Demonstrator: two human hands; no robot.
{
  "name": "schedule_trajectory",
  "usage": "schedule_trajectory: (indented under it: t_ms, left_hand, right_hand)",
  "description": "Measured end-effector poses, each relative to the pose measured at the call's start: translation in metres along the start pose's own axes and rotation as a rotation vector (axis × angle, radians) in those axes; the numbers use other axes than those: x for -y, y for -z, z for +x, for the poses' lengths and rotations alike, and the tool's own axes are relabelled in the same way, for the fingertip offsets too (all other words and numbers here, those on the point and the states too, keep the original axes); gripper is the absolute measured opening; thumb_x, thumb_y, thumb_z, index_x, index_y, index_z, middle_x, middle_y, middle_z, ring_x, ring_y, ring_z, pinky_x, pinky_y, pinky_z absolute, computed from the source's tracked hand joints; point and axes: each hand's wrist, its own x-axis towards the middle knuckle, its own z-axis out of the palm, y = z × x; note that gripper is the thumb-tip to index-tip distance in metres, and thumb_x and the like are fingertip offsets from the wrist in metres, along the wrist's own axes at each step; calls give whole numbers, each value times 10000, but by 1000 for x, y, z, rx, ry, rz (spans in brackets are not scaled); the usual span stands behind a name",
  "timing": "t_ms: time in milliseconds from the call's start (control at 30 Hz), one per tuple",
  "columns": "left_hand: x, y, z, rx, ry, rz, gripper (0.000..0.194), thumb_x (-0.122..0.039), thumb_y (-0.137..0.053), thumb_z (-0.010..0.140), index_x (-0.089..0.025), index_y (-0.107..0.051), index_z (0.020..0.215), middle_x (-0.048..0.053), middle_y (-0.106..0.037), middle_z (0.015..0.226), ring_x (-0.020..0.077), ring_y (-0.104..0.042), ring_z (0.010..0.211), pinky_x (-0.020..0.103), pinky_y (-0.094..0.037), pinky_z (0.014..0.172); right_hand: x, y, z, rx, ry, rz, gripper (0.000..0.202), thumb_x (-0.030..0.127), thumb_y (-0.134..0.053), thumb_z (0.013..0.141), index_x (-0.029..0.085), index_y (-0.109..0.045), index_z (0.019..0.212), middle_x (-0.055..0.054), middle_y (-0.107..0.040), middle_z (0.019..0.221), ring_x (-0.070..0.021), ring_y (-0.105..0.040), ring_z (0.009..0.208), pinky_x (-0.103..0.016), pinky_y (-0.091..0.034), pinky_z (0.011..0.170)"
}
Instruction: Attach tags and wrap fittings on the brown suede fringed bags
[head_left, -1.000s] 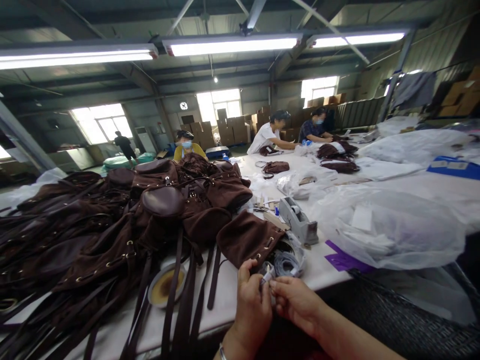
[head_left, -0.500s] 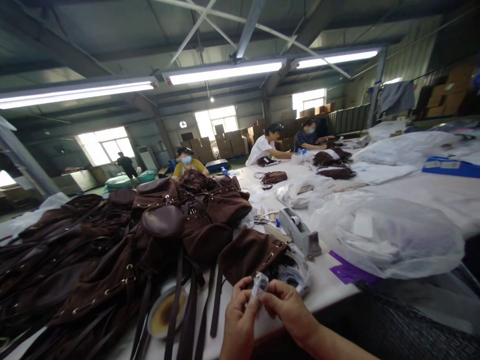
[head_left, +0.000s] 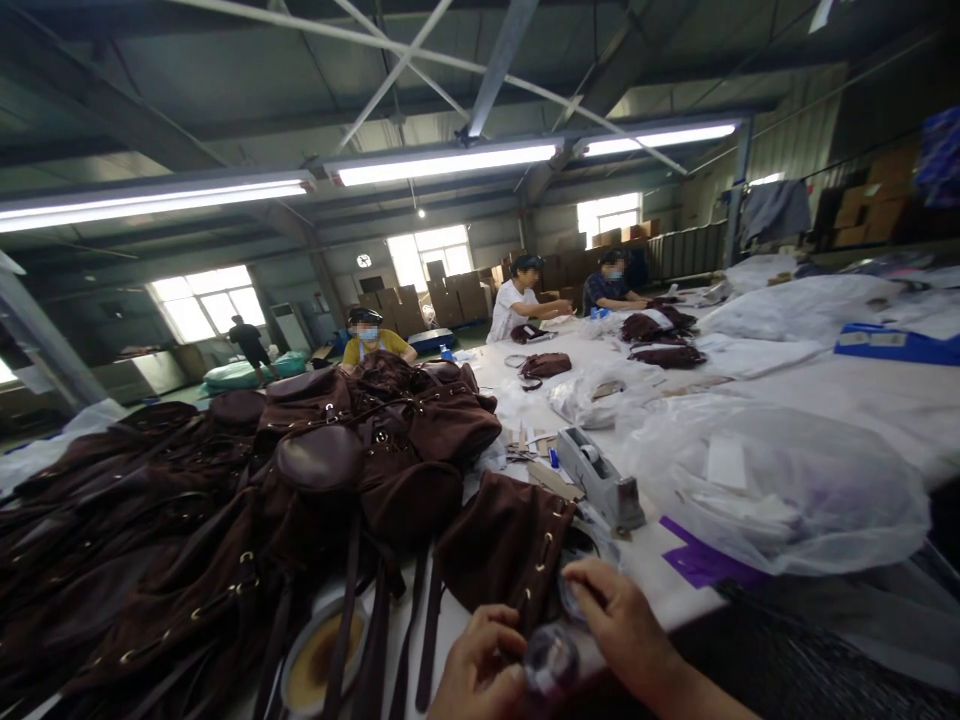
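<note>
My left hand (head_left: pixel 480 665) is low in the head view, its fingers curled at a small, round, clear roll-like piece (head_left: pixel 551 656) that looks like a roll of clear tape; blur hides its detail. To the right, my right hand (head_left: pixel 626 625) has thumb and fingers pinched together at a clear, rounded thing (head_left: pixel 572 592), mostly covered by the fingers. Just beyond both hands lies a dark brown drawstring bag (head_left: pixel 495 545) with brass eyelets. A grey tape dispenser (head_left: pixel 600 478) stands behind my right hand on the white table (head_left: pixel 660 600).
Brown bags (head_left: pixel 187 540) are heaped on the left, their straps hanging over a round tub (head_left: pixel 322 660). A large clear plastic bag (head_left: pixel 795 480) and purple strip (head_left: pixel 701 555) lie right. Cardboard pieces (head_left: pixel 551 478) sit by the dispenser. Several people (head_left: pixel 379 345) are across the table.
My hands were together on a small clear, whitish piece; now they are apart. The right hand has moved to the clear coiled things beside the brown bag, and a round piece shows at the left hand.
</note>
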Motion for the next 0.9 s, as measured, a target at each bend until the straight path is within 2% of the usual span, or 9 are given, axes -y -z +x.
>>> schedule_trajectory:
  t_ms: [100,200,333,433,500,600,700,800,900]
  left_hand:
    - [-18,1,11,-94,-68,364,103,-261,-603,820,-214,-690,848,68,-669,918,225,-652,897,351,-532,831]
    - [-31,-23,37,-230,-137,667,140,-265,-605,813,-215,-659,932,88,-648,950,256,-645,881,385,-542,788]
    - [-26,-61,73,-157,-63,975,387,-113,-678,611,-139,-662,997,188,-634,1076,345,-647,948,445,-551,795]
    - [-13,-67,88,-72,115,990,364,-22,-615,594,-92,-671,948,207,-660,994,317,-665,854,402,-531,754]
    - [-7,-61,91,-116,114,867,293,-8,-555,646,-105,-665,900,175,-667,938,280,-654,843,368,-504,771]
    - [-10,-46,89,-310,0,511,211,-28,-510,692,-155,-635,806,80,-645,831,210,-608,803,301,-467,765]
    - [-28,-36,86,-410,33,-37,102,-136,-560,730,-177,-627,796,-9,-583,684,141,-537,625,240,-428,612]
    - [-46,-30,88,-468,92,-551,171,-246,-633,722,-185,-629,882,-47,-566,618,110,-492,508,216,-389,501]
    - [-50,-25,96,-620,34,-845,220,-255,-658,676,-177,-635,881,-25,-620,664,132,-580,571,233,-463,549]
  right_hand:
    - [-40,31,10,-267,-127,-159,359,354,-616,708,208,-691,1027,-125,-698,1099,-289,-647,951,-416,-504,911]
    - [-70,41,17,-311,-381,-76,544,378,-641,621,166,-607,1121,-194,-659,1216,-303,-681,987,-405,-534,885]
    - [-72,33,18,-265,-581,216,662,431,-707,574,191,-538,1168,-212,-594,1346,-318,-651,1135,-330,-568,698]
    - [-58,30,12,-252,-670,443,576,430,-758,607,222,-553,1103,-142,-672,1223,-271,-674,1051,-288,-540,624]
    - [-47,27,8,-192,-684,594,446,417,-775,635,207,-585,979,-78,-732,978,-216,-691,879,-256,-505,597]
    - [-24,18,7,13,-684,803,349,434,-761,684,161,-634,859,-51,-715,748,-191,-673,728,-276,-509,637]
    - [10,7,15,158,-509,798,458,434,-747,736,130,-679,1072,-75,-750,884,-237,-696,858,-350,-532,800]
    - [58,1,31,164,-225,547,565,434,-713,794,168,-620,1284,-81,-717,1147,-268,-644,1099,-399,-479,974]
    - [111,-2,44,223,114,237,458,352,-639,849,206,-622,1283,-80,-666,1248,-259,-593,1169,-407,-431,1035]
